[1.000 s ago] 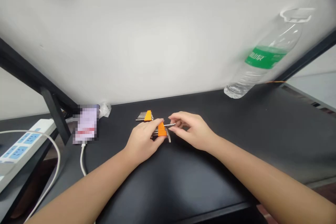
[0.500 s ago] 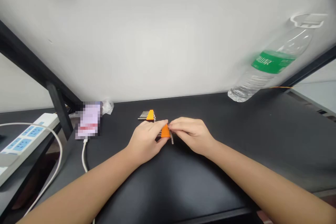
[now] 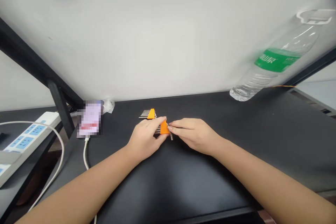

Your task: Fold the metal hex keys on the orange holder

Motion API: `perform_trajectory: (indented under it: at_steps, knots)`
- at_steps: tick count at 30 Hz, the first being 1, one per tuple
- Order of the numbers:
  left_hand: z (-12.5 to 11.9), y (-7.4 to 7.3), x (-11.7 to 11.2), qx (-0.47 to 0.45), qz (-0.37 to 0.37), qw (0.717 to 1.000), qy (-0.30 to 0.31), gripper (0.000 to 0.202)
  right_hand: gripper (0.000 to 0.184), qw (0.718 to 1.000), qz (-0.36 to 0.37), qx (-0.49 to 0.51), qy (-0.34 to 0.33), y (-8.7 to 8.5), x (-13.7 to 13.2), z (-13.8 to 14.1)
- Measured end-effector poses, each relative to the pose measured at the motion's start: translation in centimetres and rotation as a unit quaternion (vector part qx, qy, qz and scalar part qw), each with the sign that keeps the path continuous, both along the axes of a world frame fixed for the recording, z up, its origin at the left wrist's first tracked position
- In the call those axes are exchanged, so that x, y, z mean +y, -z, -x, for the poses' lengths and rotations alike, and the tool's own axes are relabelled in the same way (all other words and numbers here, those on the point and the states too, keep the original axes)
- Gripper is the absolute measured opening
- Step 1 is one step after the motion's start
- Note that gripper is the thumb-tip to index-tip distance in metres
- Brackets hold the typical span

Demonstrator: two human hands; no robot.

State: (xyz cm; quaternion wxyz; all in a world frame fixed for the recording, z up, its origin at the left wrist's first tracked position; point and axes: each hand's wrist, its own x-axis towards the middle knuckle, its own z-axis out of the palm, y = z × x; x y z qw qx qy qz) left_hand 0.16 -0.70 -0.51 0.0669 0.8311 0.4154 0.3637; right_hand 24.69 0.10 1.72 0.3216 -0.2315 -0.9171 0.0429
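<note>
My left hand (image 3: pixel 145 135) grips an orange hex key holder (image 3: pixel 164 127) between thumb and fingers, just above the black table. Metal hex keys pass through it, and the bent end of one hex key (image 3: pixel 171 135) sticks out on its right side. The fingertips of my right hand (image 3: pixel 197 133) are closed in a pinch on a key at that side; they partly hide it. Behind my left hand a second orange hex key holder (image 3: pixel 151 113) lies on the table, with several keys pointing left.
A phone (image 3: pixel 90 118) with a white cable (image 3: pixel 85 152) lies at the left, near crumpled clear plastic (image 3: pixel 108 105). Further left is a white power strip (image 3: pixel 28 140). A large clear bottle (image 3: pixel 278 59) with a green label stands against the wall at the right. Black metal frame bars (image 3: pixel 34 56) flank the table.
My right hand's fingers have straightened a little at the right side of the holder. My left hand still grips the holder. The view has shifted slightly.
</note>
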Motion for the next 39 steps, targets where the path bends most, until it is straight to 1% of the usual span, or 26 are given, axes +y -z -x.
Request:
perform_trajectory:
  at_steps: [2, 5, 10, 14, 17, 22, 25, 28, 30, 33, 36, 39]
  knots:
    - [0.0, 0.1, 0.0, -0.004, 0.013, 1.0, -0.004, 0.044, 0.034, 0.998, -0.044, -0.044, 0.017, 0.0, 0.0, -0.3]
    - [0.1, 0.2, 0.1, -0.007, 0.03, 1.0, -0.008, 0.044, 0.034, 0.993, -0.072, -0.087, 0.029, -0.2, -0.1, -0.6]
    - [0.0, 0.1, 0.1, 0.0, 0.029, 0.999, -0.017, 0.042, 0.034, 0.989, -0.084, -0.119, 0.032, -0.5, -0.2, -0.8]
    - [-0.1, 0.1, 0.0, 0.02, 0.012, 1.0, -0.01, 0.044, 0.033, 0.987, -0.089, -0.128, 0.03, -0.6, -0.3, -0.8]
    - [-0.1, 0.2, 0.1, 0.02, 0.014, 1.0, -0.008, 0.043, 0.033, 0.986, -0.086, -0.136, 0.031, -0.6, -0.2, -0.9]
    - [0.0, 0.4, 0.1, 0.01, 0.025, 1.0, -0.015, 0.043, 0.033, 0.987, -0.072, -0.137, 0.038, -0.2, -0.1, -1.0]
    - [0.0, 0.5, 0.1, 0.013, 0.03, 0.999, -0.024, 0.043, 0.034, 0.99, -0.059, -0.12, 0.039, 0.1, -0.2, -1.0]
    - [0.0, 0.4, 0.1, 0.014, 0.033, 0.999, -0.022, 0.045, 0.035, 0.994, -0.025, -0.092, 0.05, 0.3, -0.1, -1.0]
    - [0.0, 0.3, 0.1, 0.016, 0.033, 0.999, -0.021, 0.046, 0.031, 0.993, 0.003, -0.087, 0.078, 0.5, 0.2, -1.1]
    - [0.0, 0.2, 0.1, 0.028, 0.042, 0.998, -0.027, 0.047, 0.021, 0.983, 0.043, -0.125, 0.128, 0.6, 1.0, -1.3]
    - [0.1, 0.2, 0.1, 0.034, 0.046, 0.998, -0.029, 0.047, 0.013, 0.969, 0.076, -0.185, 0.146, 0.5, 1.6, -1.4]
    - [0.1, 0.3, 0.2, 0.042, 0.044, 0.998, -0.026, 0.048, 0.008, 0.952, 0.085, -0.232, 0.18, 0.2, 1.4, -1.3]
